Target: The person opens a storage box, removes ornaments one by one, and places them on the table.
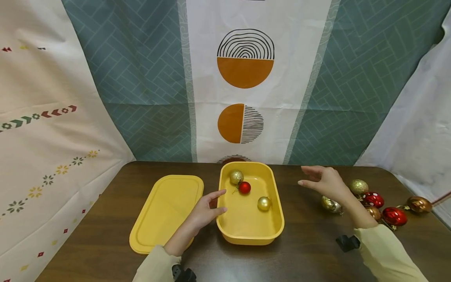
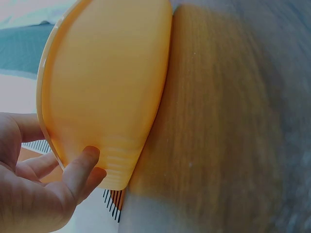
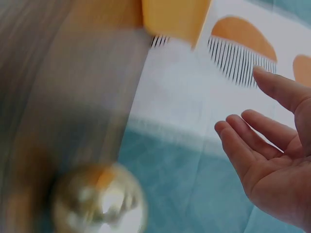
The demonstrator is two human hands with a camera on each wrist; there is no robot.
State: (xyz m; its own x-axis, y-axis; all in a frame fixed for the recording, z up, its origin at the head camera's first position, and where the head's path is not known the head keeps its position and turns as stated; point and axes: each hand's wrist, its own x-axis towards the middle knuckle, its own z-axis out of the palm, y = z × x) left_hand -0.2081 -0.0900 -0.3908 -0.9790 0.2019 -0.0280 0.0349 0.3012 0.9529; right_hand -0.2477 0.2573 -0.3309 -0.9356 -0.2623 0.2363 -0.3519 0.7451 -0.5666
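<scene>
A yellow plastic box stands on the table with a glittery gold bauble, a red bauble and a shiny gold bauble inside. My left hand holds its left rim; in the left wrist view, fingers lie against the outer wall while others pass behind the rim. To the right of the box, my right hand hovers above the table with nothing in it, thumb and fingers apart. Just beyond its wrist lies a shiny gold ornament, blurred in the right wrist view.
A yellow lid lies flat left of the box. At the right are more ornaments: a glittery gold ball, a spotted red one, a shiny red one and bronze ones. Patterned cloth hangs behind the dark wooden table.
</scene>
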